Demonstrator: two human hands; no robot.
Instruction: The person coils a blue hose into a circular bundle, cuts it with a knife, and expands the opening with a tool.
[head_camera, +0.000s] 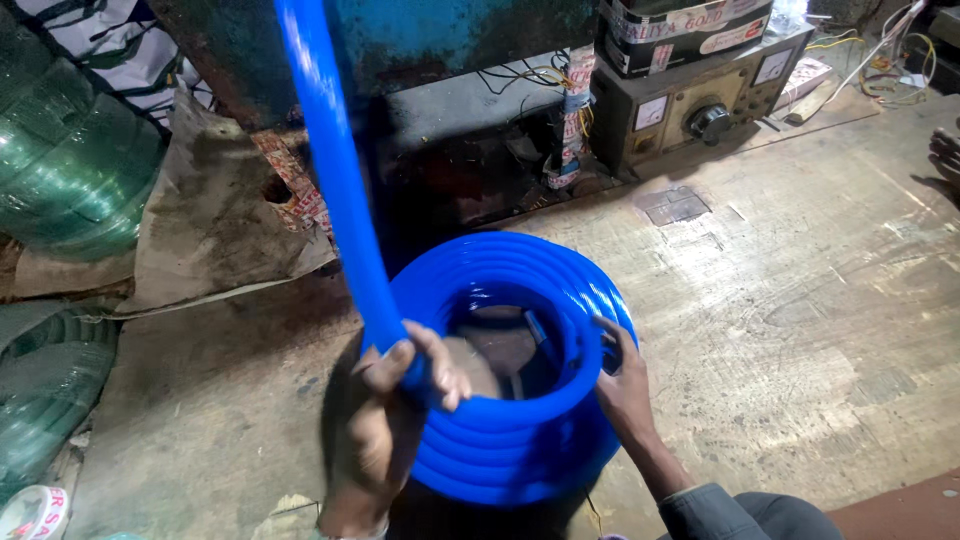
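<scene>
A coil of bright blue hose sits on the worn floor in front of me. A free length of the same blue hose rises from the coil up to the top of the view. My left hand is closed around this length where it meets the coil's near left side. My right hand rests on the coil's right rim, fingers curled over the top turns into the hollow centre.
A grey metal box with a black dial and meters stands at the back right beside loose wires. Green hose coils lie at the left. A tape roll is at the bottom left. Another person's hand shows at the right edge.
</scene>
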